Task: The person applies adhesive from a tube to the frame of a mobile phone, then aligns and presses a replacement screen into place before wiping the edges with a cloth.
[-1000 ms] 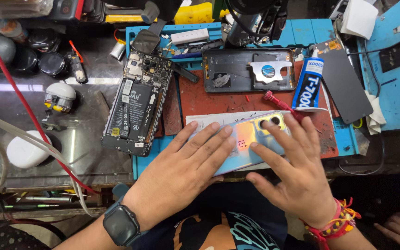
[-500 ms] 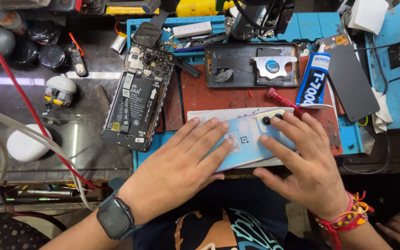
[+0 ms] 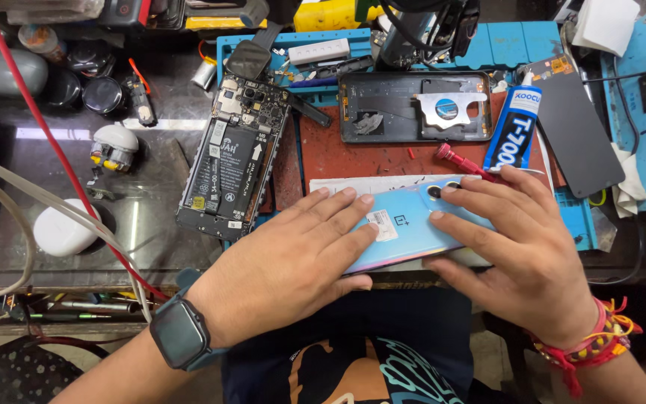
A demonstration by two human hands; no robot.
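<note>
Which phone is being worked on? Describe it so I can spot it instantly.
Find the red mat on the blue tray. At its near edge lies the light blue phone, back up, under the left hand and right hand. Unlike the opened phone leftward, it is closed and glossy.

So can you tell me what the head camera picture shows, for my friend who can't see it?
Two bare hands, the left hand and the right hand, press flat on a shiny light-blue phone back cover on a cluttered repair bench. Beside them lie an opened black phone with bare circuit boards and a blue-and-white glue tube.
</note>
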